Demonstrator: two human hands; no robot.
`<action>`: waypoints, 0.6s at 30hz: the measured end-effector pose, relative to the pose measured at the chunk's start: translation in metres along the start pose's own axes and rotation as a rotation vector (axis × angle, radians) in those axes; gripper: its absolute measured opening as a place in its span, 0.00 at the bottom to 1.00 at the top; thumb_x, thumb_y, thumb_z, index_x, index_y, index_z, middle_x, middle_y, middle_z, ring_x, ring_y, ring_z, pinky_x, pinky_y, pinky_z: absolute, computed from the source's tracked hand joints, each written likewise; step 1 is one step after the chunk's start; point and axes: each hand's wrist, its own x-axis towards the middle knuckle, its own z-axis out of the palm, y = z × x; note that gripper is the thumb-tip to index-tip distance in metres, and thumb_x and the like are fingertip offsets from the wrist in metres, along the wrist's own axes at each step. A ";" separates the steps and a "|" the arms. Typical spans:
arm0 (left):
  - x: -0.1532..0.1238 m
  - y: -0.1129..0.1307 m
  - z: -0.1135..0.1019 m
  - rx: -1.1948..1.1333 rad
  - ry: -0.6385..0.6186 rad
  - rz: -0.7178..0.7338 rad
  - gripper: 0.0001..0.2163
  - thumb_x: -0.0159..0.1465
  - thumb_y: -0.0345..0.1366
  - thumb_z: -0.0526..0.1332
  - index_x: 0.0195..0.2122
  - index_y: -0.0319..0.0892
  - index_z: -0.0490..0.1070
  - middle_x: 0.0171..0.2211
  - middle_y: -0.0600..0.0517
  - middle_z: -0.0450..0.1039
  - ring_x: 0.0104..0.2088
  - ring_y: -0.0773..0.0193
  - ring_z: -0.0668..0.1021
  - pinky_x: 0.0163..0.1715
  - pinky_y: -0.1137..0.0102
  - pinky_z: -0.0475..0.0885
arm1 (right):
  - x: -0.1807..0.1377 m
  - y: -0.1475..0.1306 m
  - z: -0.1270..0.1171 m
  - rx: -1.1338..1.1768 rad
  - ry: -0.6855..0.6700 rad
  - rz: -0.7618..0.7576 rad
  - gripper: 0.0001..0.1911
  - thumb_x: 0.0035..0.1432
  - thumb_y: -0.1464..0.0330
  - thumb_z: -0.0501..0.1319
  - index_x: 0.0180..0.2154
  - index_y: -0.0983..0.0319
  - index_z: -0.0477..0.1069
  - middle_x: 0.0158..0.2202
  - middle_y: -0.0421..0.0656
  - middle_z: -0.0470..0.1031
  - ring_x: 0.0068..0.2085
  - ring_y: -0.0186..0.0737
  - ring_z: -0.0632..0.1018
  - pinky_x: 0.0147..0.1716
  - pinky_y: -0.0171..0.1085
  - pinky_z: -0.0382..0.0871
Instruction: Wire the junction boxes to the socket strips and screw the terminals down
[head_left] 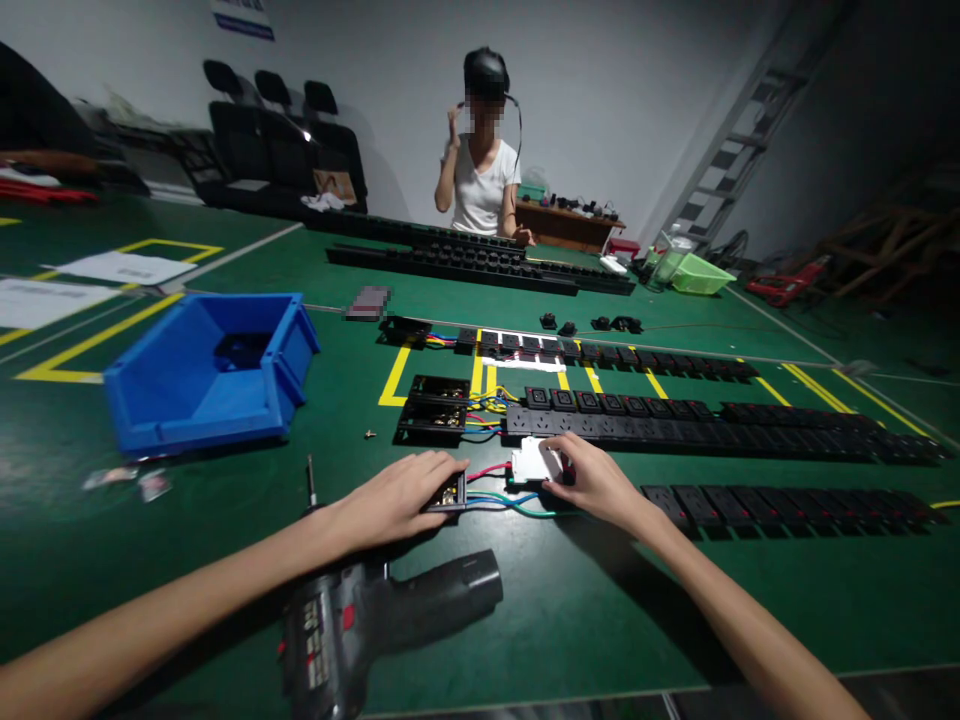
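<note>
Two grips: left hand [397,502] clasps black module [448,493], mostly hidden; right hand [597,486] pinches white block [532,462].

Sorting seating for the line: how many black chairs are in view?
3, in a row at the far upper left: left chair, middle chair, right chair. More may be hidden behind them.

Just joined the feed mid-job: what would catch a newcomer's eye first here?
The two hands at centre front: the left hand holds a small black module, the right hand grips a white block, coloured wires between them. Behind run long black socket strips; a bright blue bin sits left, a power screwdriver lies nearest the camera.
</note>
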 end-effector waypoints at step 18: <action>0.022 -0.011 -0.012 0.272 0.098 0.108 0.27 0.67 0.40 0.57 0.65 0.41 0.53 0.61 0.41 0.59 0.62 0.49 0.60 0.61 0.54 0.59 | -0.020 0.042 -0.029 -0.132 0.273 0.032 0.25 0.64 0.55 0.55 0.59 0.58 0.61 0.59 0.47 0.62 0.59 0.45 0.65 0.60 0.45 0.61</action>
